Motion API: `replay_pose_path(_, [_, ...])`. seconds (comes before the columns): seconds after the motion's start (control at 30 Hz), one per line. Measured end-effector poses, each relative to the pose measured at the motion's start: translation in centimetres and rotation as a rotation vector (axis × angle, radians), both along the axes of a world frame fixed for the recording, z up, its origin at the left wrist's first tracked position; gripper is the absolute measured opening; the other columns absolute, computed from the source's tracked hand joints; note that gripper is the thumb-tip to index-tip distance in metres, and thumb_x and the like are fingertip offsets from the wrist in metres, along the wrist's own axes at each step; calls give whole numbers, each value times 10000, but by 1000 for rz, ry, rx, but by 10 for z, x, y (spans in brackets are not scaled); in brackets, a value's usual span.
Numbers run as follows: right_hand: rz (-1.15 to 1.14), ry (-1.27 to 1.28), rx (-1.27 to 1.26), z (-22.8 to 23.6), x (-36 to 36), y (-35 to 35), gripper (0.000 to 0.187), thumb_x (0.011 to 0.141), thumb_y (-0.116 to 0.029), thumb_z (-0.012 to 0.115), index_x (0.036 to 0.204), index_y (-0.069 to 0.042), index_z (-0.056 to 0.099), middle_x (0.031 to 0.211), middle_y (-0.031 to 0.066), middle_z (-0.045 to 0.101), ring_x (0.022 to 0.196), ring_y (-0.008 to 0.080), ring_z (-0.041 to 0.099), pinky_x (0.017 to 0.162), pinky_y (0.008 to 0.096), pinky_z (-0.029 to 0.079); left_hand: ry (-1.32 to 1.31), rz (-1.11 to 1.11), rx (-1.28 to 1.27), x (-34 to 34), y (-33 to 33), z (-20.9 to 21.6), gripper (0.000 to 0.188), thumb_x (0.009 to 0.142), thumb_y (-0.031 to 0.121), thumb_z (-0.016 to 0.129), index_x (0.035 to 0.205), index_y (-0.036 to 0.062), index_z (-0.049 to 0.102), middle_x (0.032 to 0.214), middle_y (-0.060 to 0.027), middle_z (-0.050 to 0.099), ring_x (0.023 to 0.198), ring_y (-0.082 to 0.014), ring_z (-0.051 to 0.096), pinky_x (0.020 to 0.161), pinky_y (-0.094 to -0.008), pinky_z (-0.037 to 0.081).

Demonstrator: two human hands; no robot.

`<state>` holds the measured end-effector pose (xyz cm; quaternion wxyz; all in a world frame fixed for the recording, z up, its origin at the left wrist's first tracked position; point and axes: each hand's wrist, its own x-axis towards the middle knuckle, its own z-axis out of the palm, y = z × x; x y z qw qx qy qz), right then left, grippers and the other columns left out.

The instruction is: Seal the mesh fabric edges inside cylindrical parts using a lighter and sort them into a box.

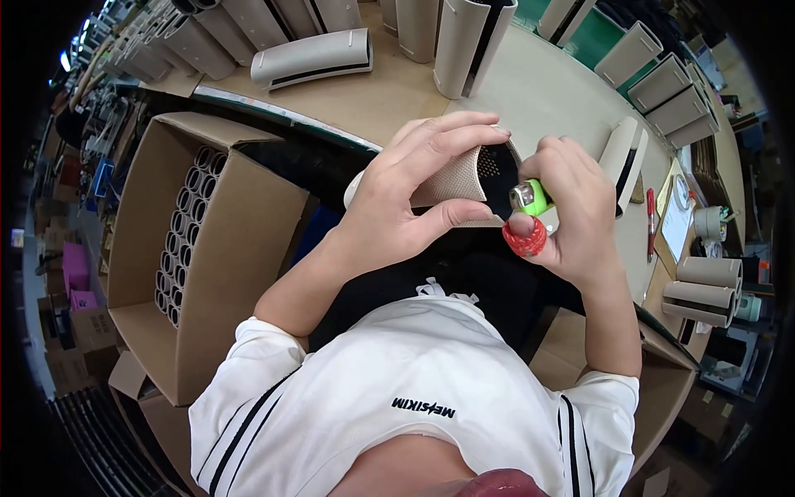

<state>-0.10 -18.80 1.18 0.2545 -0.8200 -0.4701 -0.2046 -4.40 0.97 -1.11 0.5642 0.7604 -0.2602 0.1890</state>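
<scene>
My left hand (397, 184) is wrapped round a beige, textured tube-shaped cover (460, 184), its fingers over the top and its thumb along the near side. The cover's open end faces right and shows a dark inside with rows of small holes. My right hand (575, 203) grips a bright green lighter (537, 197), whose metal top points left toward that open end. No flame can be made out. A red patterned wrap (525, 238) covers part of my right thumb. Just beyond my right hand, a similar beige cover (617, 161) with a black slot lies on the table.
An open carton (219, 290) at left holds several rows of tubes. On the table (538, 108), one beige cover (315, 62) lies on its side, and another (464, 45) stands among several more. A red pen (651, 228) and a white sheet (679, 215) lie at right.
</scene>
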Motion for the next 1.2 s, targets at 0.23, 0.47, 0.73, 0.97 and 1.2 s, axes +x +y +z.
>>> replay_pose_path(0.23, [6,-102,-123,6,4,4,376,735,-349,730,955,-80,587,814,26,516,663,192,452,597,288,384,-35,-3,60,-6,11,-1,354,779,139,741,1102,51,626,1327,-172,474,1199,-306,476,1026,-400,350])
replay_pose_path(0.47, [166,444,175,-15,-2,-9,271,755,-210,704,956,-67,593,824,24,543,671,178,463,600,281,383,112,-133,-114,-1,15,-2,351,736,109,784,1065,123,664,1297,-111,468,1150,-243,476,941,-333,391])
replay_pose_path(0.73, [89,485,423,-21,-1,-5,220,761,-187,689,930,-78,599,823,33,540,657,177,458,601,288,386,373,-161,-340,-2,5,-10,700,673,138,844,1314,160,560,1207,-111,558,1048,-233,547,916,-328,414])
replay_pose_path(0.97, [27,-57,-9,7,13,-19,194,774,-196,662,930,-89,618,803,38,530,640,173,450,592,296,391,224,-41,-17,-1,7,-2,908,637,192,871,1435,177,438,1177,-101,593,1003,-228,573,906,-331,427])
replay_pose_path(1.2, [17,-405,-32,2,10,-21,237,797,-236,733,941,-61,664,724,42,485,598,153,407,540,265,333,233,1,1,1,3,2,899,649,195,864,1437,171,432,1217,-90,572,1049,-242,552,933,-338,414])
